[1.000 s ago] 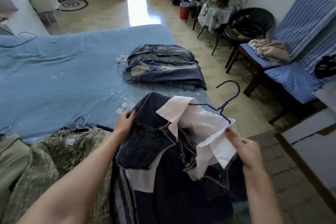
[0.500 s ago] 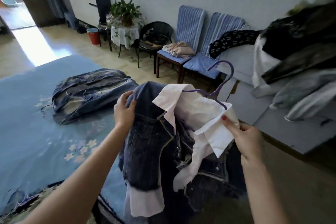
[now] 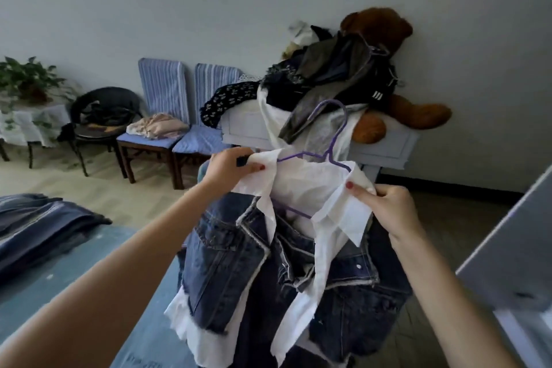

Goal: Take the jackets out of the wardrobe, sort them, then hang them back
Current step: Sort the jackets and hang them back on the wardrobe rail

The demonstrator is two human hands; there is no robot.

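Sorting looks done: left hand (image 3: 228, 169) and right hand (image 3: 385, 208) each pinch the hangered jacket (image 3: 277, 266) by its collar, unhung, more denim (image 3: 38, 224) waiting at nine o'clock.

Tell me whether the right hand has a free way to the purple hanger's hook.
Probably yes, once it lets go: the right hand grips the white collar just below the hook, which stands bare above the jacket with nothing between.
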